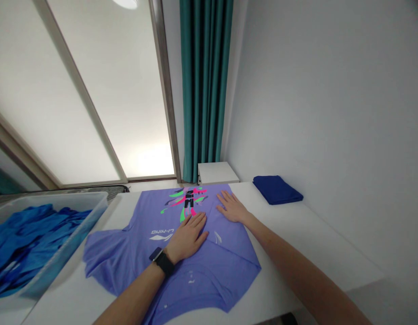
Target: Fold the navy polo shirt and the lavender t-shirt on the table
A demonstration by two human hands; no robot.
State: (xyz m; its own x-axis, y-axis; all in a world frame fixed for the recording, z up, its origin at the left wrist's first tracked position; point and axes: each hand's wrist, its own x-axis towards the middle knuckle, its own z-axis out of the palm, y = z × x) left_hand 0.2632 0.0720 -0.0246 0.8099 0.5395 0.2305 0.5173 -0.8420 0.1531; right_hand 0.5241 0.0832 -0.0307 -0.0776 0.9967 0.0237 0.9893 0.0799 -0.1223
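Lavender-purple short-sleeved T-shirt with a multicoloured print [217, 264] lies under two flat hands

From the head view, the shirt is spread on a smooth white tabletop [280, 257], neckline toward the person and hem near the far edge, so the white lettering appears upside down. One sleeve extends loosely to the left; the right side has a diagonal crease and no sleeve sticking out, perhaps because it is turned inward.

The left hand [188, 234], below a black smartwatch with a dark strap [162, 262], rests near the shirt's middle, just below the bright print. The right hand [232, 207] lies farther out, by the right edge. Both palms face down with fingers extended; neither hand grips anything. This placement probably presses the fabric flat and steadies it, one hand on the body and one by the border.

To the left, a translucent plastic tub [69, 241] contains crumpled bright-blue fabric [26, 246], its high walls apparently confining the loose pile. Near the wall on the right, a neatly folded navy-blue cloth [277, 189] sits apart from the shirt, presumably out of the hands' working space.
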